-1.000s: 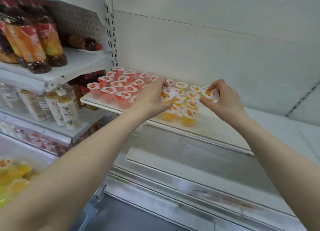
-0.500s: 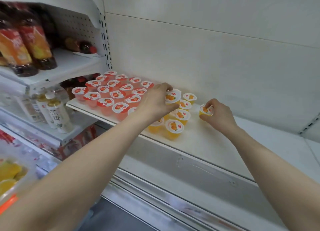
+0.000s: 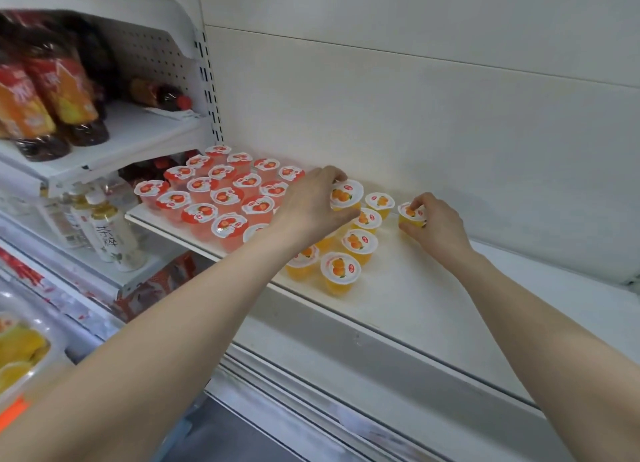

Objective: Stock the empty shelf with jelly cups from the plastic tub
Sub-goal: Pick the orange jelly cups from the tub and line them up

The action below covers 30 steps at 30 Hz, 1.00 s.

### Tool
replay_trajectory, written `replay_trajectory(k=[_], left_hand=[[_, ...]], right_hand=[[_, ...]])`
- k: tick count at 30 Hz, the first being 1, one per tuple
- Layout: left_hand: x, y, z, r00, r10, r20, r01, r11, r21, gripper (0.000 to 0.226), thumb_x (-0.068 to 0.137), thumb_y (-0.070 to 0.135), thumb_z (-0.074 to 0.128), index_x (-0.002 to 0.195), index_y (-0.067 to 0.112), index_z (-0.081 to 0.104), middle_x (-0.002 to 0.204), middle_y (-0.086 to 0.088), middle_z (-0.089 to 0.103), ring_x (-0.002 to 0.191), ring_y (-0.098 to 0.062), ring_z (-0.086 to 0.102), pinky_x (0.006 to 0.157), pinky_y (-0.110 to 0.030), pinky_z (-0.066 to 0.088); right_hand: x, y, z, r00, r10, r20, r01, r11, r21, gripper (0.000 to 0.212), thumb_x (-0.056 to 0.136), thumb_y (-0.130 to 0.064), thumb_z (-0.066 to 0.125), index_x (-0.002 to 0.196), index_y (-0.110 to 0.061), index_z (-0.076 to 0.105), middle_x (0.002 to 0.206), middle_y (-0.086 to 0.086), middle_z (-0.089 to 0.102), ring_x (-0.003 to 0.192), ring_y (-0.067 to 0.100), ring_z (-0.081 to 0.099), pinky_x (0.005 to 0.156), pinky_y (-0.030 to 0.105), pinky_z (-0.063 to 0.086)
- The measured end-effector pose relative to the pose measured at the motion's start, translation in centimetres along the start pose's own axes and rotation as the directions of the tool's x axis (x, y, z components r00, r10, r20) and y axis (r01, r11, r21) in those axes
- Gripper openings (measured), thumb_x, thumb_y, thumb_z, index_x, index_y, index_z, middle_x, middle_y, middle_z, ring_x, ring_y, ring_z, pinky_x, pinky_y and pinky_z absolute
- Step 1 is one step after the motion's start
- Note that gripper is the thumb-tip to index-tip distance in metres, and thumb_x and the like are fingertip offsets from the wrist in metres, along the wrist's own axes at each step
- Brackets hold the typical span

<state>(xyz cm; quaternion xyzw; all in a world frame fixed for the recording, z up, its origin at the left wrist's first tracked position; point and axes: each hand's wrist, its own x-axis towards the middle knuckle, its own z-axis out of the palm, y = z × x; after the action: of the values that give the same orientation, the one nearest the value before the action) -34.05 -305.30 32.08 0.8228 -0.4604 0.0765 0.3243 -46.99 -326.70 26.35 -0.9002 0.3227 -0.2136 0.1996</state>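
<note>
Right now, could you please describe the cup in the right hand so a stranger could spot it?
Start at the white shelf of jelly cups. Right of the orange group, the right hand grips one orange cup, the only one standing apart.

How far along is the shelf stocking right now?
Stocked: red cups and several orange cups stand on the shelf. In hand: the left hand grips one cup, the right hand a second cup. Left: the shelf's right part is bare; the tub holds more.

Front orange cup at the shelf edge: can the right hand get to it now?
Likely yes, once free: the right hand grips another cup, yet only bare shelf lies between it and the front cup.
</note>
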Motion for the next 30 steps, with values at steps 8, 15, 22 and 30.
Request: replay_trajectory(k=[8,15,22,30], left_hand=[[0.9,1.1,1.8,0.999,0.031,0.03,-0.03,0.999,-0.04,0.055,0.076,0.045,0.074,0.122,0.02,0.055,0.116,0.003,0.061,0.105,-0.016,0.057,0.085,-0.029,0.046],[2.1,3.8,4.0,0.984,0.138,0.112,-0.132,0.99,-0.057,0.057,0.077,0.04,0.073,0.126,0.018,0.056,0.117,0.0,0.06,0.108,-0.017,0.056,0.087,-0.029,0.043],[2.4,5.1,7.6,0.957,0.17,0.235,-0.217,0.957,0.192,0.055,0.073,0.053,0.068,0.117,0.021,0.062,0.11,0.0,0.066,0.104,-0.025,0.051,0.084,-0.034,0.043],[2.4,5.1,8.6,0.941,0.121,0.316,-0.2,0.952,0.233,0.057,0.075,0.057,0.066,0.121,0.022,0.06,0.112,-0.004,0.064,0.115,-0.025,0.046,0.086,-0.033,0.042]], right_hand=[[-0.6,1.0,-2.0,0.983,-0.146,0.109,0.159,0.979,-0.127,0.041,0.082,-0.021,0.073,0.121,-0.018,0.061,0.122,0.01,0.057,0.111,0.03,0.053,0.09,0.032,0.038],[-1.8,1.9,-4.3,0.975,-0.209,0.076,0.221,0.946,-0.237,0.046,0.091,-0.023,0.064,0.136,-0.016,0.053,0.136,0.01,0.051,0.12,0.033,0.049,0.099,0.033,0.036],[-2.5,2.8,-5.9,0.976,-0.217,0.024,0.215,0.935,-0.282,0.053,0.093,-0.024,0.061,0.142,-0.012,0.046,0.141,0.01,0.048,0.124,0.032,0.047,0.099,0.037,0.038],[-2.4,3.2,-6.4,0.978,-0.208,0.0,0.2,0.938,-0.283,0.052,0.097,-0.029,0.055,0.145,-0.012,0.043,0.142,0.011,0.048,0.126,0.032,0.045,0.102,0.041,0.038]])
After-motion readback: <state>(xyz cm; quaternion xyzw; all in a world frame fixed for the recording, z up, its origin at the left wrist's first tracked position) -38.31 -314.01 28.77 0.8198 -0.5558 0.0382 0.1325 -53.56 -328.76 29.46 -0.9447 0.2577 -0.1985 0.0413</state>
